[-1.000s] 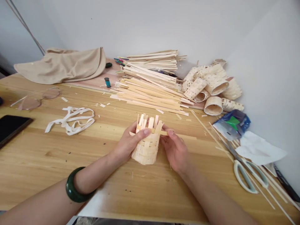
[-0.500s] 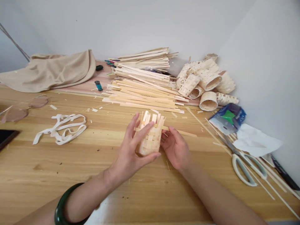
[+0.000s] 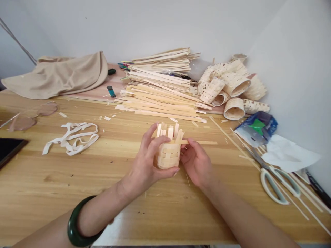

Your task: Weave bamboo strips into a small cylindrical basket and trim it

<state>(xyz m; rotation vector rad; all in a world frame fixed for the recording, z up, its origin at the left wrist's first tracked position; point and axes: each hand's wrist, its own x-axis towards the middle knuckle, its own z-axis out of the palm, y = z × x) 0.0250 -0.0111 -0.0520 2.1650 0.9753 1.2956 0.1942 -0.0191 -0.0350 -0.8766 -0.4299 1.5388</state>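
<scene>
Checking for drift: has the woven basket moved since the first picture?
Yes: measured against the pile of wooden strips, the woven basket sits slightly nearer it, in the left hand.

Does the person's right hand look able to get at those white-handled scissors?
Probably yes: the right hand sits at the woven basket, and only thin strips lie on the tabletop before the white-handled scissors.

Stack of pale bamboo strips. To its right: woven bamboo tubes, white-handled scissors. To its left: beige cloth, small spool, tangled white tape.
</scene>
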